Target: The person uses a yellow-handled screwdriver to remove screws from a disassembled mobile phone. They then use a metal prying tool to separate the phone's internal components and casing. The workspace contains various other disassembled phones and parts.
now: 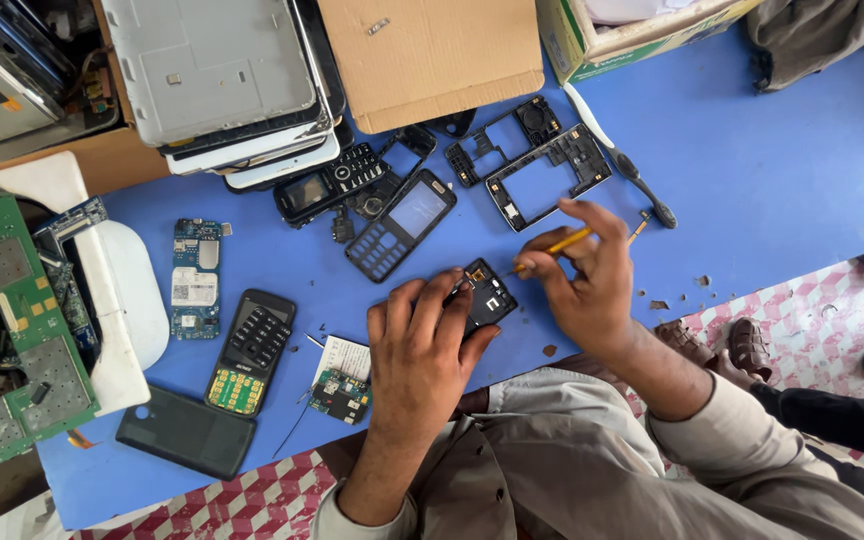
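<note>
My left hand (422, 345) presses down on a small black phone body (489, 296) lying on the blue table (752, 180), fingers curled over its left side. My right hand (584, 280) pinches a thin yellow-handled tool (564, 242), its tip touching the top edge of that phone body. Just beyond, an open black phone front with a keypad frame and pale screen (400, 224) lies tilted.
Two empty black phone frames (542, 170), a toothbrush (620, 158), a keypad phone (330, 182), a dark keypad part (250, 350), a black back cover (185, 432), small circuit boards (195, 280), green boards (22, 320), stacked tablets (222, 80), cardboard (432, 55). Sandalled feet (722, 345) at right.
</note>
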